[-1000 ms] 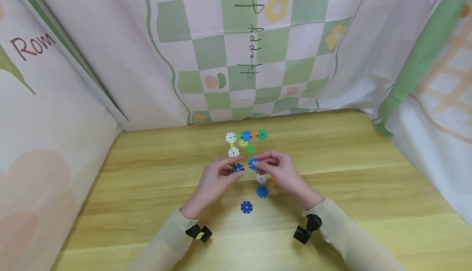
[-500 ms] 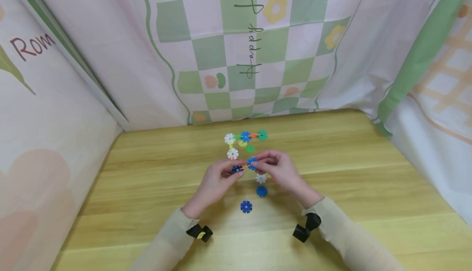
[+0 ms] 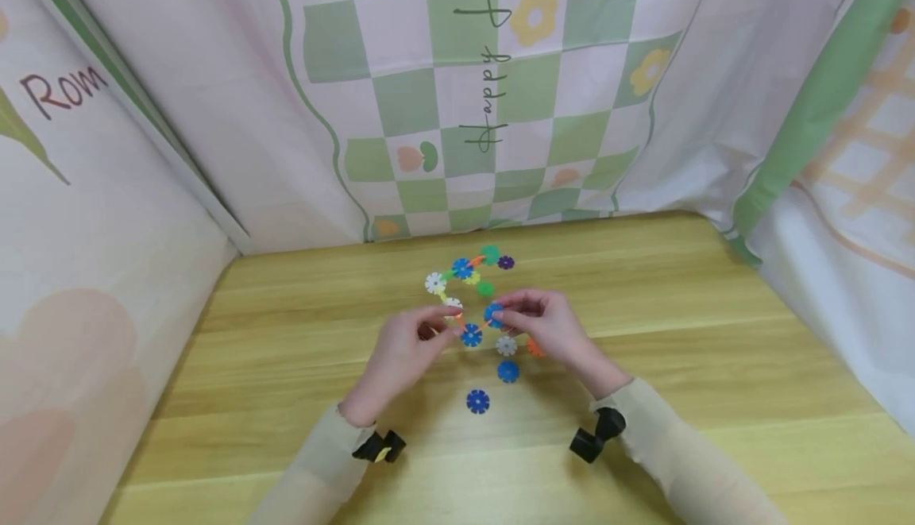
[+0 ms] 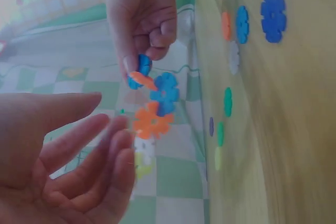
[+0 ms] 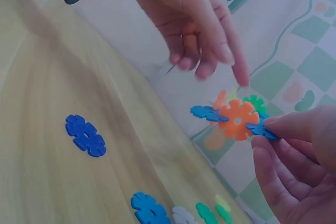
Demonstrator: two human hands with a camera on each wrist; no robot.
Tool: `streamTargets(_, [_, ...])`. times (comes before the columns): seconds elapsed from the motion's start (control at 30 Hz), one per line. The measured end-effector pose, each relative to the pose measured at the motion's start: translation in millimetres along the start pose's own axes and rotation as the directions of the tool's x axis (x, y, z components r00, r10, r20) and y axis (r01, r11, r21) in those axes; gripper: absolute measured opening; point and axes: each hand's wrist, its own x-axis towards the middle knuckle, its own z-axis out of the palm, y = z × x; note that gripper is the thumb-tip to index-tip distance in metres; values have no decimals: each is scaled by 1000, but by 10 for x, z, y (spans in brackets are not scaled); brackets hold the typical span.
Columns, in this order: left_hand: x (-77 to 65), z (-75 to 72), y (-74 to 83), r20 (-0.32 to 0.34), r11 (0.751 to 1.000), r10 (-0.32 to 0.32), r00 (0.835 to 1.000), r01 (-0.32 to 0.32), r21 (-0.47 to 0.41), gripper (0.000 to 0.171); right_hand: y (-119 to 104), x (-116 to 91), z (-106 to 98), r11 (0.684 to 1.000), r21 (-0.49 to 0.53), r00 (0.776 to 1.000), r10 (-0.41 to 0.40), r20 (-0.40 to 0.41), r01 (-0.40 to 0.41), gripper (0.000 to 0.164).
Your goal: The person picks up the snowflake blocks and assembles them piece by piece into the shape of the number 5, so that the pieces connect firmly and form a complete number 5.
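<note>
Notched plastic snowflake discs in blue, orange, white, yellow and green are linked into a bent chain. My right hand [image 3: 546, 326] pinches the blue disc [image 5: 261, 129] at its near end between thumb and fingers. An orange disc [image 5: 239, 120] joins that one to a second blue disc [image 3: 471, 335]. To the left is my left hand [image 3: 403, 350], its fingers loosely bent and parted; in the left wrist view they are beside another orange disc [image 4: 153, 120] with nothing gripped between them. The chain's far part runs past a white disc [image 3: 435, 283] to a green disc [image 3: 489, 255].
On the wooden table [image 3: 286, 334] lie loose discs: dark blue [image 3: 478, 402], blue [image 3: 508, 372], white [image 3: 506, 345], orange [image 3: 534, 347], green [image 3: 485, 289] and purple [image 3: 506, 262]. A printed curtain [image 3: 400, 104] hangs behind the table's far edge.
My left hand has let go of the chain and drawn slightly left. The chain's far part has swung left, uncovering the purple disc. My right hand keeps its pinch, nearly still.
</note>
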Motion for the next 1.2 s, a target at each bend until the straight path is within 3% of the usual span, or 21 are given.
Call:
streamTargets(0.13, [58,14,74,-67,998,68,995,-69,-11,22,-34,-7,-7,999,-44,1000,3,19,-2,25])
streamTargets(0.27, [133,67,97,-71,994,109,992,-110,-16,26,-65,-9,7,997,-73,999,-14,30,16,24])
streamTargets(0.43, [209,120,107,-16,998,67,998,-66,23,31,-94,-9,32,997,-75,1000,-24,12,24,22])
streamTargets(0.67, [256,157,65,37,998,16,999,-18,66,10,-139,-13,65,997,-60,999,-38,31,40,19])
streamTargets(0.97, [231,100,19,95,997,-23,995,30,-66,5,-134,5,-38,998,-28,996,-58,67,60,30])
streamTargets(1.1, [212,85,-5,104,997,-29,994,37,-75,7,-30,-1,-248,979,-186,995,-70,69,81,33])
streamTargets(1.2, [202,87,-34,110,997,-20,994,29,-77,8,98,-35,-400,918,-387,994,-60,89,90,34])
